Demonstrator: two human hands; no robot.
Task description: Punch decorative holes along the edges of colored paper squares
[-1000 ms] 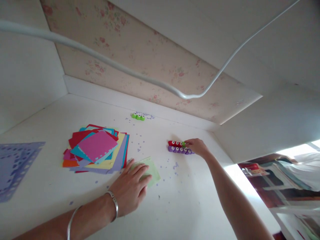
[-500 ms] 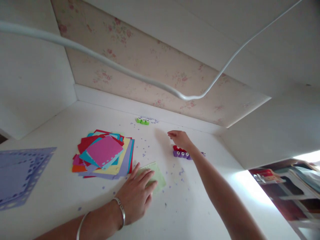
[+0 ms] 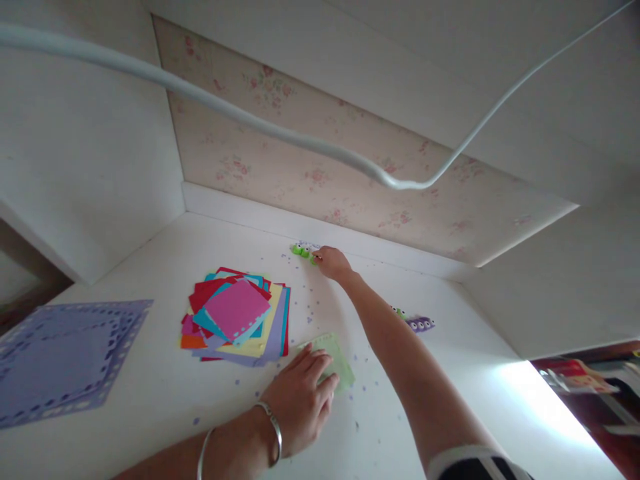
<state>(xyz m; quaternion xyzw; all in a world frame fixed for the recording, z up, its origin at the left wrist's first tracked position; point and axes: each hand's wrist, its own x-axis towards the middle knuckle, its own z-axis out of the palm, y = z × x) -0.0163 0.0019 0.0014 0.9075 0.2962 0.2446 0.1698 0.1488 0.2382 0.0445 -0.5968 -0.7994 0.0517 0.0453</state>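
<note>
Right hand (image 3: pixel 333 262) pinches a green googly-eyed figure (image 3: pixel 315 260) near the worktop (image 3: pixel 240 235)'s back edge; left hand (image 3: pixel 304 398) lies flat, gripping nothing, on pale-green paper (image 3: pixel 341 365). Two green neighbours (image 3: pixel 305 253) sit close: a sideways finger brush could topple them.

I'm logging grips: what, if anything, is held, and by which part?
Right hand: fingers at the right side of a green eyed piece; gripped or touched, unclear. Left hand rests on pale green paper, not gripping.

Matt green paper (image 3: pixel 340 365), shiny metal bracelet (image 3: pixel 275 425), smooth tabletop (image 3: pixel 380 440)
</note>
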